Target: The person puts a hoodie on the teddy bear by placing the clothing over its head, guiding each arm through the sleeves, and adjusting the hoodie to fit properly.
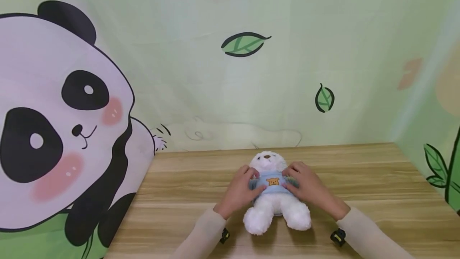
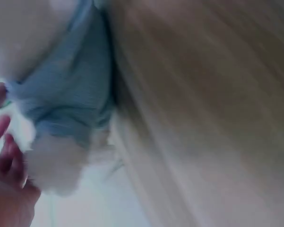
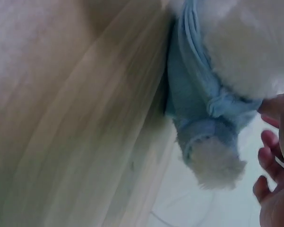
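Note:
A white fluffy teddy bear (image 1: 276, 207) lies face up on the wooden table (image 1: 172, 195), its head toward the wall and its feet toward me. It wears a light blue shirt (image 1: 276, 189) with a small brown bear face on the chest. My left hand (image 1: 238, 189) holds the bear at one side of the shirt, thumb near the hem and fingers curled by the shoulder. On the opposite side my right hand (image 1: 309, 185) does likewise. Both wrist views show a white paw (image 2: 56, 163) sticking out of a blue sleeve (image 3: 205, 130) beside the curled fingers.
A pale green cloth with printed leaves (image 1: 246, 44) hangs behind the table. On the left it carries a large printed panda (image 1: 82, 139), close along the table's left edge. More printed cloth borders the right side.

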Demonstrator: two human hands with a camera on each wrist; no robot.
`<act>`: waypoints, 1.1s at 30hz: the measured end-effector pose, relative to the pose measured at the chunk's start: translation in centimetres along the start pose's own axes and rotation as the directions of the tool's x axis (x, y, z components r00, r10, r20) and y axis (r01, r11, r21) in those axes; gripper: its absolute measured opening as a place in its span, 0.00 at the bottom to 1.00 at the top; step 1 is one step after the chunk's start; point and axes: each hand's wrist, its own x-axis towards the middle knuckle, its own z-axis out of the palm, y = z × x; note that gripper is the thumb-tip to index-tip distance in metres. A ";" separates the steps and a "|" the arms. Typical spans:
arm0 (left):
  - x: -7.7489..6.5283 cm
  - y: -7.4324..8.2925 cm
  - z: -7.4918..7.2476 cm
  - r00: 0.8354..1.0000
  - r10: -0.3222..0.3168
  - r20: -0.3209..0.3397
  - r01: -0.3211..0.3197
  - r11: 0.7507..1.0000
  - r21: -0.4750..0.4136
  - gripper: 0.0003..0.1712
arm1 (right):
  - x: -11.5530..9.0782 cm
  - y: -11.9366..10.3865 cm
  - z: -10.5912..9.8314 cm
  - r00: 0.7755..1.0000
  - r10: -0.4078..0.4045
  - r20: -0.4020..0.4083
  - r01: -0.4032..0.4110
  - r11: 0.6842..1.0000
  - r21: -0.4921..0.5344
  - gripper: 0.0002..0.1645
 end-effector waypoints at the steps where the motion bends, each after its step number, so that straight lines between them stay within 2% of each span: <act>1: -0.1 0.3 -0.1 1.000 0.020 -0.007 -0.020 1.000 0.006 0.11 | 0.0 -0.2 -0.2 1.000 -0.028 -0.004 0.028 1.000 -0.010 0.12; 4: -0.6 1.2 -0.7 0.998 0.054 0.040 -0.055 0.998 0.016 0.05 | -0.3 -1.0 -0.7 0.997 -0.057 0.052 0.056 0.998 0.029 0.07; 7: -1.0 1.6 -1.0 0.991 0.047 0.125 -0.049 0.999 0.011 0.07 | -0.6 -1.6 -1.2 0.991 -0.029 0.129 0.015 0.994 0.112 0.07; 9: -1.3 1.8 -1.2 0.987 0.047 0.156 -0.050 0.999 0.013 0.08 | -0.7 -1.8 -1.4 0.988 -0.021 0.154 0.000 0.991 0.134 0.09; 11: -1.4 1.8 -1.2 0.984 0.070 0.163 -0.074 0.997 0.019 0.07 | -0.7 -1.9 -1.4 0.988 -0.038 0.147 0.017 0.989 0.144 0.10; 14: -1.7 1.7 -1.0 0.978 0.155 0.140 -0.161 0.986 0.032 0.04 | -0.8 -1.8 -1.4 0.990 -0.079 0.116 0.059 0.985 0.164 0.11; 18: -2.1 1.2 -1.0 0.960 0.250 0.124 -0.243 0.968 -0.064 0.02 | -1.3 -1.4 -1.5 0.988 -0.104 0.111 0.067 0.952 0.299 0.11; 19: -2.1 1.1 -1.0 0.958 0.257 0.127 -0.245 0.964 -0.104 0.02 | -1.5 -1.4 -1.7 0.987 -0.102 0.124 0.054 0.938 0.343 0.10; 22: -2.3 1.0 -1.3 0.966 0.222 0.132 -0.193 0.961 -0.201 0.02 | -1.8 -1.2 -2.0 0.980 -0.064 0.188 -0.029 0.891 0.454 0.07; 23: -2.3 1.1 -1.3 0.969 0.205 0.140 -0.173 0.962 -0.211 0.03 | -1.9 -1.2 -2.1 0.976 -0.052 0.213 -0.054 0.884 0.465 0.07; 25: -2.2 1.3 -1.4 0.971 0.180 0.159 -0.145 0.967 -0.208 0.06 | -1.8 -1.3 -2.1 0.970 -0.042 0.240 -0.072 0.891 0.448 0.07; 28: -2.2 1.5 -1.4 0.968 0.161 0.192 -0.128 0.976 -0.175 0.07 | -1.7 -1.3 -2.1 0.970 -0.080 0.230 -0.019 0.916 0.402 0.08; 29: -2.2 1.5 -1.3 0.967 0.161 0.199 -0.129 0.978 -0.165 0.06 | -1.7 -1.3 -2.0 0.970 -0.105 0.218 0.007 0.913 0.407 0.08; 33: -2.4 1.4 -1.0 0.970 0.150 0.192 -0.119 0.980 -0.162 0.04 | -2.0 -0.8 -2.0 0.970 -0.142 0.197 0.028 0.872 0.489 0.08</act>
